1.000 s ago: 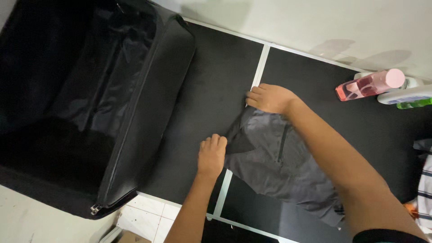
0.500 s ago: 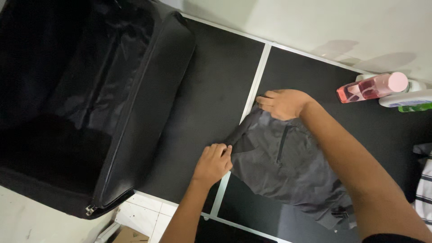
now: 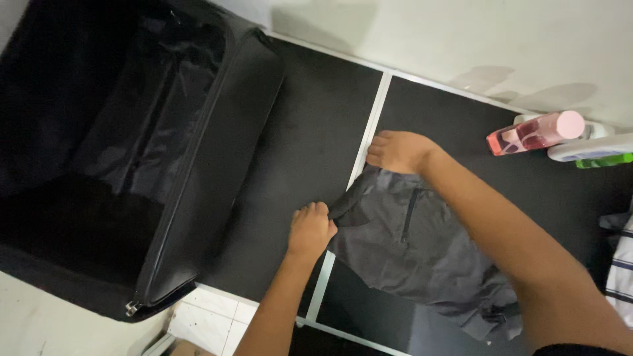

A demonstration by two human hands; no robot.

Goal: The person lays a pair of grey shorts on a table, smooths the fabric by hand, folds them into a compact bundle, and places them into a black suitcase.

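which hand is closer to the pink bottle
Right. The right hand grips the grey garment at its far edge, nearer the pink bottle; the left hand holds its near corner, farther off.

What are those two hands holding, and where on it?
The grey garment on the black table. The left hand grips its near corner, the right hand its far corner, along one edge.

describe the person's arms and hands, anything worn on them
Both forearms are bare, and so are the left hand and right hand: no gloves, rings, watch or bands show. Only a dark sleeve edge appears high on the right arm, at the bottom of the frame.
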